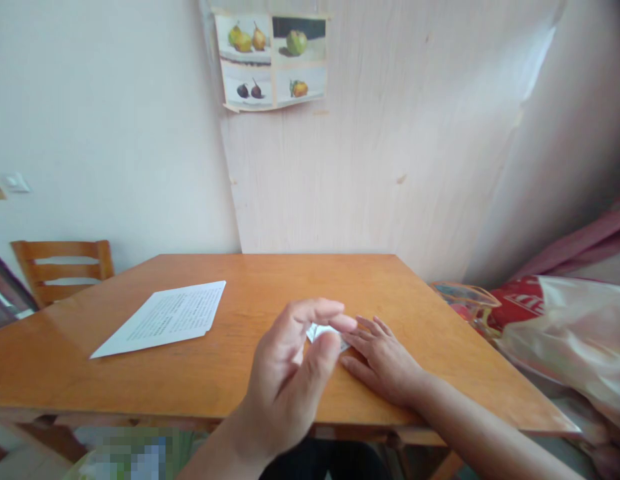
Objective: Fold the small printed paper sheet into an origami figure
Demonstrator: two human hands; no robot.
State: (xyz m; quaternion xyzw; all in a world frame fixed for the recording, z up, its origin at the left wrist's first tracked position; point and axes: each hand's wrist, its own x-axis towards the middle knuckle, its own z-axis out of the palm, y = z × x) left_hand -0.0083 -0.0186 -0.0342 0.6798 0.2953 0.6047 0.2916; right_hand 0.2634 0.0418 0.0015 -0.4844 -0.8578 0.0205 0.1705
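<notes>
A small folded piece of white paper (321,333) lies on the wooden table (250,280), mostly hidden behind my hands. My left hand (290,373) is raised just above it, its thumb and fingers curled and pinched close around the paper's near edge. My right hand (383,360) lies flat on the table beside the paper, fingers stretched out and pressing on its right side.
A printed white sheet (165,319) lies on the table's left part. A wooden chair (63,267) stands at the left edge. Plastic bags (555,327) sit to the right of the table. A fruit picture (273,60) hangs on the wall behind.
</notes>
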